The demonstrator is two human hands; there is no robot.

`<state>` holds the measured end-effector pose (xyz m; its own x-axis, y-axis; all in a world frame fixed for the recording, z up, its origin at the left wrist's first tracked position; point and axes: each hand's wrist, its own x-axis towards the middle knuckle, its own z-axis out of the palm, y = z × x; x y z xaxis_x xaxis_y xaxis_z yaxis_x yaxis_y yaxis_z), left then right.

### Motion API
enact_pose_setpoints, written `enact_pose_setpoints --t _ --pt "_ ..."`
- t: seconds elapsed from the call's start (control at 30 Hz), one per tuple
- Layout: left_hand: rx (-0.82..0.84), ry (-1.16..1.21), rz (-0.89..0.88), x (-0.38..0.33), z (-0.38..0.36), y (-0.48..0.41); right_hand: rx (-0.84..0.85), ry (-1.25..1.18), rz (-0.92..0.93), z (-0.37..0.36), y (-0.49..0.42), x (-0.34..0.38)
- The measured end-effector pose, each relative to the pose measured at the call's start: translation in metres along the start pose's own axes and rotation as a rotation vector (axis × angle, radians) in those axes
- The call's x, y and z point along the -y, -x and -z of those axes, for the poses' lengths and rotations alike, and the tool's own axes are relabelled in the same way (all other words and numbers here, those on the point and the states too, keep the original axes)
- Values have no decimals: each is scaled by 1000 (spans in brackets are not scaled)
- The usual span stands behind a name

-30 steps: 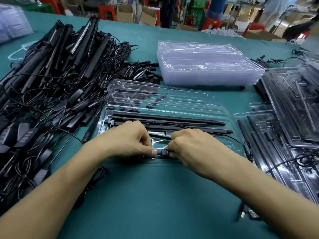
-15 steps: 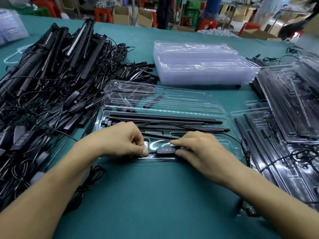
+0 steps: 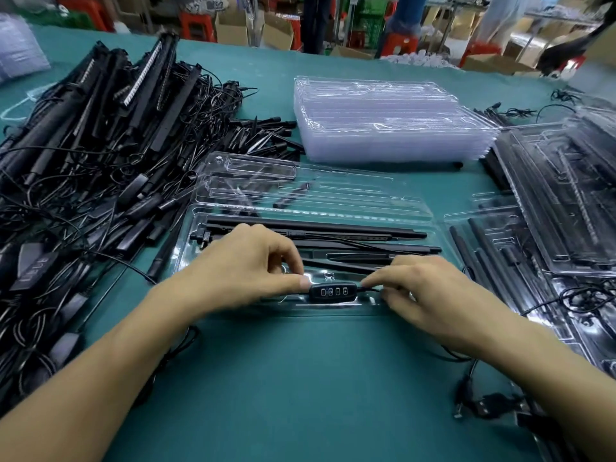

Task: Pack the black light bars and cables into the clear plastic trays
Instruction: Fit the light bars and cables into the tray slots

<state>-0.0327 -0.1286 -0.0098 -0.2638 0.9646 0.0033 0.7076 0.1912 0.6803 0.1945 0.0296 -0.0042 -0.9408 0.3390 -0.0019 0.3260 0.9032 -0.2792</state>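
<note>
An open clear plastic tray (image 3: 413,208) lies in front of me on the green table. Black light bars (image 3: 333,228) lie lengthwise in its near half. A black inline controller (image 3: 332,291) with several buttons sits at the tray's front edge. My left hand (image 3: 246,265) pinches the cable at the controller's left end. My right hand (image 3: 430,291) pinches the cable at its right end, fingertips close to the controller.
A big tangled pile of black light bars and cables (image 3: 100,155) fills the table's left side. A stack of empty clear trays (image 3: 393,121) stands behind. Filled trays (image 3: 560,195) lie at the right. A loose plug and cable (image 3: 473,398) lie near my right forearm.
My hands have drawn apart along the cable, uncovering the controller, which now lies with its buttons up at the tray's front edge.
</note>
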Motion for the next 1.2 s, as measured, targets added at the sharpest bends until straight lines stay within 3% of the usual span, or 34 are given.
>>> enact_pose_setpoints --t 0.33,0.5,0.73,1.2 --pt "-66 -112 -114 -2 -22 -3 -52 -54 118 -3 -20 24" --pt "-60 -269 -178 -1 -21 -2 -14 124 198 0 -21 26" --pt "-35 -316 -215 -3 -18 -3 41 265 218 -1 -24 28" --pt "-33 -259 -154 4 -22 -6 22 6 71 -7 -17 11"
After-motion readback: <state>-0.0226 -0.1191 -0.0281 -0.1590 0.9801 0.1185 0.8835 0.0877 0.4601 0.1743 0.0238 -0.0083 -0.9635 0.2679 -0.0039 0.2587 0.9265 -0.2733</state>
